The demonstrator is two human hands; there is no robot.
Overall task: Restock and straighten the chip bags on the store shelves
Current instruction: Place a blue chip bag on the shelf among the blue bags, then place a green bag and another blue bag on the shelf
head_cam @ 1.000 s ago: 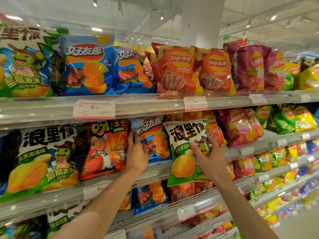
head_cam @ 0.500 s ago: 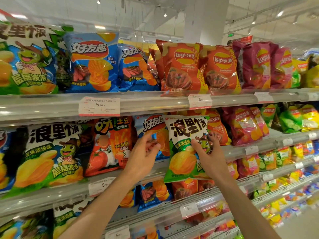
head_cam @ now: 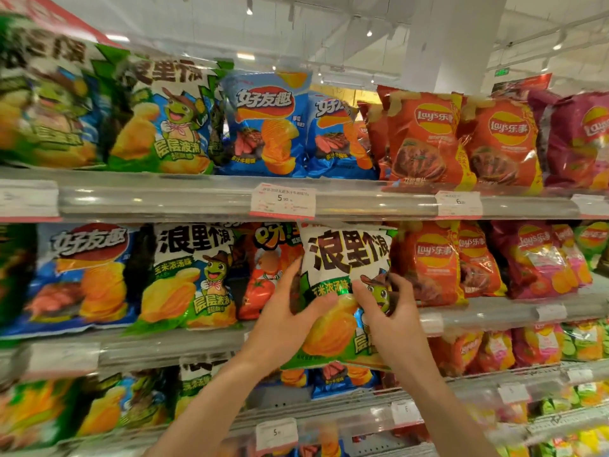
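Observation:
A white-and-green chip bag with a frog mascot is held upright in front of the second shelf, covering the bags behind it. My left hand grips its left edge, thumb across the front. My right hand pinches its right side over the mascot. To its left stand a red tomato bag, a matching frog bag and a blue steak-flavour bag. Orange Lay's bags stand to its right.
The top shelf carries frog bags, blue bags, orange Lay's and purple Lay's. Price tags hang on the rails. Lower shelves hold more bags. A white pillar rises behind.
My left hand left the tomato bag and moved right onto the frog bag, so both hands now hold it. The view shifted left, and the bag sits further left along the shelf.

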